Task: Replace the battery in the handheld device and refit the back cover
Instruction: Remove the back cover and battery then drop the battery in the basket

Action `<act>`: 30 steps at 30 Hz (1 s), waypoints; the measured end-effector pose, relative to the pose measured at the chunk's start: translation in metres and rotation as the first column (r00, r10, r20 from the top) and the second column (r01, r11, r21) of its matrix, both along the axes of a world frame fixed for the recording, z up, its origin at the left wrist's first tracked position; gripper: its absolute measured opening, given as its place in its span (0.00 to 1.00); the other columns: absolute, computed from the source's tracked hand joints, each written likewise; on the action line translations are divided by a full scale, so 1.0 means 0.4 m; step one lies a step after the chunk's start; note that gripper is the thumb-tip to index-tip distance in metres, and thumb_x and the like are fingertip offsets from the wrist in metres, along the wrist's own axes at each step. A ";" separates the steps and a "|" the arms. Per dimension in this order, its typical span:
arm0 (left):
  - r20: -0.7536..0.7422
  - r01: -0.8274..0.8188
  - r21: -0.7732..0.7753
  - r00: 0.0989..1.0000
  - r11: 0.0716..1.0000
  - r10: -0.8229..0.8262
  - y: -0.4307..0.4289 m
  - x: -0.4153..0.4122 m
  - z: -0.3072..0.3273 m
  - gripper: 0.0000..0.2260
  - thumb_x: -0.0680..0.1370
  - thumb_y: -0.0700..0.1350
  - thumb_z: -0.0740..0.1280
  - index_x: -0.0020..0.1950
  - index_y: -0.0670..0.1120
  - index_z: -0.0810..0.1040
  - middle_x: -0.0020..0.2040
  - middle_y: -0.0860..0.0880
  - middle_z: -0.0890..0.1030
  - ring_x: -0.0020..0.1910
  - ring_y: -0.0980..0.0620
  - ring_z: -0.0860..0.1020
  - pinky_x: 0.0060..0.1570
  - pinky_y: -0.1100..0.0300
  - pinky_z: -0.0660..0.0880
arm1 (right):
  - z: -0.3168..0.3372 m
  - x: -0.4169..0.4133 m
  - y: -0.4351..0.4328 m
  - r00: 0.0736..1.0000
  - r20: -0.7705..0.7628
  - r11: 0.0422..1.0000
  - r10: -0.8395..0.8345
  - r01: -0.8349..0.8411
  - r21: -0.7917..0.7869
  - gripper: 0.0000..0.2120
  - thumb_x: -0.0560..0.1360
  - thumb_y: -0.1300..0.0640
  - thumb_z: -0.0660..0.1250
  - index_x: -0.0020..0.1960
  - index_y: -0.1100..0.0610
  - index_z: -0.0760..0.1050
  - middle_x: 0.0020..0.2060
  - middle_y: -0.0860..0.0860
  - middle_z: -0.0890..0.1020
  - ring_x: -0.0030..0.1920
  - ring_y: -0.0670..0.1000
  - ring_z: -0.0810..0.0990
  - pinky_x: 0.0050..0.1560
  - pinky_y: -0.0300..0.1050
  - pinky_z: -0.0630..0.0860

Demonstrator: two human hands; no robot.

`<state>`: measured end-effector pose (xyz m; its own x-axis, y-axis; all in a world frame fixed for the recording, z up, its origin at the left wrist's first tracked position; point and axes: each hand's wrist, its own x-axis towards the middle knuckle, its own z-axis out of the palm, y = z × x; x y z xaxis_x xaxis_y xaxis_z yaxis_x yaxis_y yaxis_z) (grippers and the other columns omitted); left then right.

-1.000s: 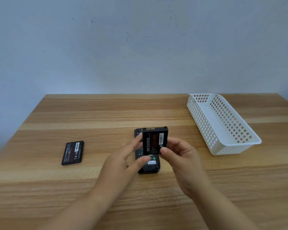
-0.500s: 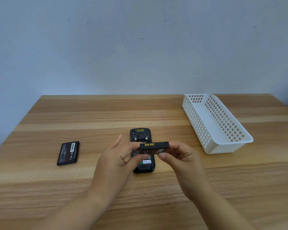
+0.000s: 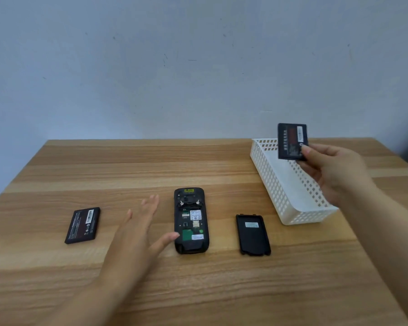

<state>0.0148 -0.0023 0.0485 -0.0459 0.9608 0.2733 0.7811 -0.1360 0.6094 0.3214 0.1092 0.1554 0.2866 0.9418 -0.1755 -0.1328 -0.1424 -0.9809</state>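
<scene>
The black handheld device lies face down at the table's middle, its battery bay bare and showing labels and contacts. Its black back cover lies flat just to the right of it. My right hand holds a black battery upright above the white basket. My left hand hovers with fingers spread just left of the device, the thumb tip at its lower left edge. A second black battery lies flat on the table further left.
The wooden table runs back to a plain pale wall. The perforated basket sits at the right rear. Bare wood lies between me and the device.
My right hand has carried the battery from above the device up and right over the basket. My left hand let go of it and spread out beside the device. The back cover is now visible.
</scene>
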 end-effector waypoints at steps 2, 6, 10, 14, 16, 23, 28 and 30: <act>-0.035 -0.019 -0.098 0.999 0.995 0.016 0.009 -0.015 -0.040 0.45 0.62 0.68 0.59 0.73 0.52 0.46 0.71 0.56 0.49 0.70 0.56 0.47 0.68 0.60 0.43 | -0.021 0.045 0.057 0.988 0.148 0.996 -0.033 0.044 -0.072 0.08 0.74 0.65 0.67 0.52 0.66 0.76 0.46 0.60 0.82 0.39 0.52 0.82 0.42 0.41 0.83; -0.105 0.004 -0.146 0.994 0.989 -0.019 0.010 -0.023 -0.091 0.52 0.59 0.78 0.50 0.73 0.50 0.41 0.70 0.56 0.47 0.67 0.60 0.43 0.66 0.64 0.39 | -0.088 0.088 0.134 0.922 0.385 0.955 0.031 0.087 -0.285 0.08 0.72 0.67 0.70 0.50 0.68 0.77 0.48 0.63 0.80 0.37 0.54 0.81 0.38 0.41 0.82; -0.173 0.046 -0.184 0.982 0.982 -0.078 0.006 -0.034 -0.135 0.50 0.56 0.80 0.40 0.70 0.52 0.39 0.72 0.54 0.49 0.71 0.58 0.48 0.68 0.64 0.40 | -0.153 0.094 0.177 0.880 0.465 0.896 0.100 0.124 -0.426 0.18 0.70 0.66 0.71 0.57 0.68 0.73 0.43 0.61 0.79 0.36 0.56 0.81 0.44 0.49 0.80; -0.303 0.071 -0.131 0.947 0.989 -0.108 0.001 -0.030 -0.145 0.46 0.65 0.76 0.45 0.73 0.45 0.50 0.71 0.48 0.60 0.70 0.55 0.56 0.67 0.67 0.42 | -0.199 0.098 0.204 0.836 0.535 0.891 0.121 0.146 -0.430 0.20 0.70 0.67 0.71 0.60 0.68 0.70 0.46 0.63 0.80 0.45 0.61 0.83 0.51 0.55 0.80; -0.325 0.087 -0.149 0.936 0.985 -0.132 0.000 -0.031 -0.143 0.44 0.68 0.74 0.47 0.72 0.43 0.53 0.70 0.47 0.62 0.69 0.57 0.55 0.67 0.67 0.42 | -0.212 0.099 0.211 0.807 0.574 0.900 0.143 0.135 -0.414 0.17 0.70 0.68 0.71 0.56 0.69 0.71 0.50 0.66 0.80 0.46 0.61 0.82 0.53 0.56 0.80; -0.341 0.068 -0.169 0.932 0.983 -0.123 -0.001 -0.028 -0.145 0.44 0.68 0.74 0.46 0.72 0.43 0.55 0.69 0.47 0.64 0.68 0.58 0.55 0.67 0.65 0.45 | -0.221 0.079 0.206 0.403 0.842 0.884 0.358 0.145 -0.445 0.13 0.76 0.59 0.62 0.57 0.66 0.73 0.50 0.59 0.79 0.51 0.58 0.78 0.46 0.45 0.74; -0.367 0.048 -0.169 0.924 0.984 -0.108 -0.002 -0.028 -0.148 0.44 0.68 0.74 0.46 0.72 0.43 0.55 0.69 0.46 0.66 0.68 0.54 0.61 0.67 0.65 0.45 | -0.201 0.043 0.195 0.189 0.829 0.830 0.527 0.098 -0.550 0.16 0.72 0.47 0.68 0.45 0.60 0.71 0.31 0.52 0.74 0.31 0.50 0.72 0.34 0.41 0.69; -0.368 0.053 -0.161 0.923 0.985 -0.110 -0.002 -0.028 -0.149 0.44 0.68 0.74 0.47 0.72 0.44 0.54 0.69 0.46 0.66 0.69 0.54 0.60 0.67 0.64 0.45 | -0.206 0.038 0.195 0.149 0.828 0.827 0.540 0.087 -0.555 0.15 0.72 0.48 0.68 0.44 0.60 0.70 0.31 0.52 0.73 0.31 0.50 0.72 0.37 0.43 0.70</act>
<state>0.0034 -0.0032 -0.0113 0.1123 0.9873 0.1122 0.9458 -0.1408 0.2927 0.3367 0.1871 0.0732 0.2979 0.9065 -0.2991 0.9338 -0.3418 -0.1059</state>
